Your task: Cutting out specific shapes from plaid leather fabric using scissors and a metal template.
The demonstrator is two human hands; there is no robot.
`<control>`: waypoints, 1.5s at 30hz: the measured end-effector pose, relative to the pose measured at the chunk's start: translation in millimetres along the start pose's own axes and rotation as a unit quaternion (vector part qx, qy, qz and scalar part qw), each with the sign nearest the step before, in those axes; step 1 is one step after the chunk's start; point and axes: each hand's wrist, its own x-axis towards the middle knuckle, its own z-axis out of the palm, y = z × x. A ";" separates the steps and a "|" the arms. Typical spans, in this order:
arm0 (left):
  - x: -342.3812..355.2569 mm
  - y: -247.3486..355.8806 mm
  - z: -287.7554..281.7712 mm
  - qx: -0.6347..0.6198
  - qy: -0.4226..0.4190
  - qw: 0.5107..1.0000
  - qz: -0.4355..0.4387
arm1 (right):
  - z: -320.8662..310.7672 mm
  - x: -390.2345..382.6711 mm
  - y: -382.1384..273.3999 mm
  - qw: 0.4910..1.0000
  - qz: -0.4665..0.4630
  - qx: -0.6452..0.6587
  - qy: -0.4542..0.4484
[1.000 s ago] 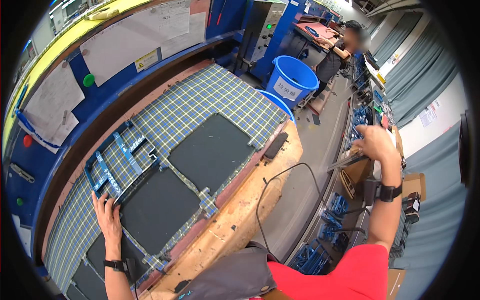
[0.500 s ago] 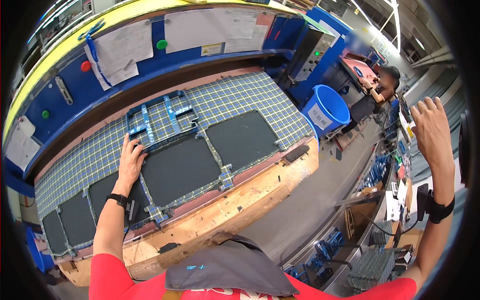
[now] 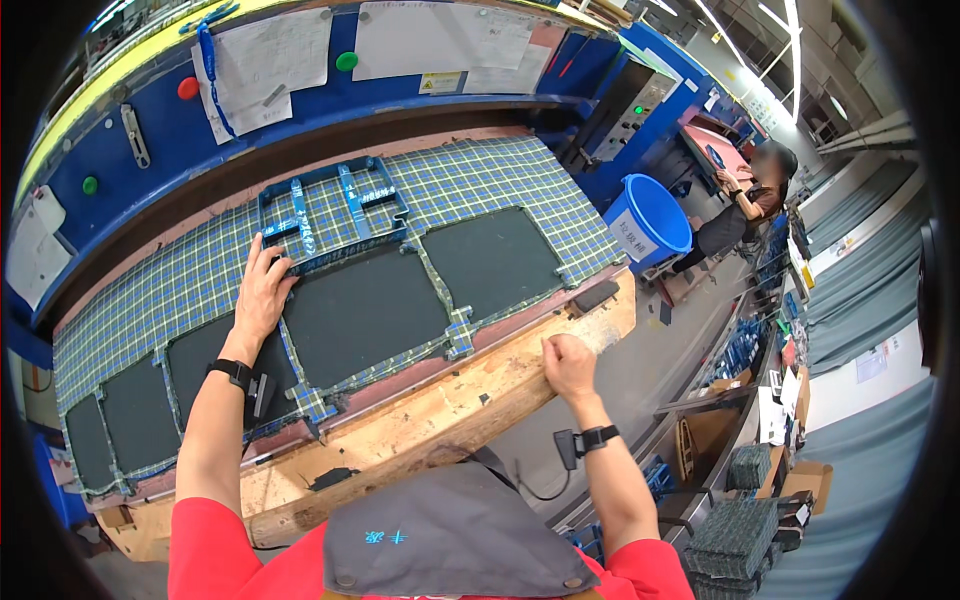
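Note:
A blue metal cutting die [image 3: 352, 215], an open frame with crossbars, lies on blue-and-yellow plaid fabric [image 3: 480, 180]. My left hand [image 3: 262, 295] grips its near left corner, with the fingers bent over the edge. Large rectangular openings along the fabric's near side show a dark surface [image 3: 365, 315] beneath, divided by narrow plaid strips. Over the right part of the worn wooden front edge [image 3: 420, 425], my right hand [image 3: 570, 367] is closed in a fist; nothing shows in it.
A blue bin [image 3: 650, 225] stands beyond the table's right end, near a co-worker [image 3: 740, 205] at another bench. A control box [image 3: 628, 112] with a green light is at the back right. Stacked dark fabric pieces [image 3: 735, 535] sit at the lower right.
My right hand has come down and left from its raised place at the far right to the table's front edge, its fingers now curled. My left hand stays on the cutting die.

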 end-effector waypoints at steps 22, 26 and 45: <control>-5.2 -7.0 6.1 0.024 -0.016 0.999 -0.044 | 11.6 -6.8 4.0 0.992 0.111 0.053 0.010; -4.5 -5.6 3.6 0.014 -0.007 1.000 -0.023 | 13.1 -6.6 4.9 0.992 0.118 0.055 0.005; -0.3 4.3 -3.5 -0.003 -0.004 0.999 -0.033 | 14.6 -5.6 5.3 0.991 0.124 0.054 -0.002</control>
